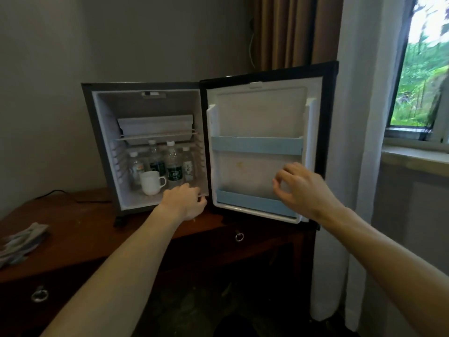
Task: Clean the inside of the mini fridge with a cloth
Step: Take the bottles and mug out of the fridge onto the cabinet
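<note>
Opening step: mini fridge (148, 147) open, bottles (173, 164) and mug (151, 182) inside. Left hand (184, 201) and right hand (301, 188), fingers loosely curled, hold nothing; fetch the cloth (20, 242) (on the table (80, 229)) next.

The mini fridge (155, 147) stands open, its door (264, 152) swung wide toward 3 o'clock, so the cavity mouth is unblocked. A wire shelf (155, 137) carrying a tray (155, 128) splits the cavity; above the tray there is open room up to the ceiling. Below, four bottles (173, 164) crowd the back and a white mug (151, 182) stands in front of them at 9 o'clock, leaving a bare floor strip at 3 o'clock, where the left hand (184, 201) sits at the lip. The right hand (301, 188) hovers before the door's empty lower rack (252, 201).
</note>
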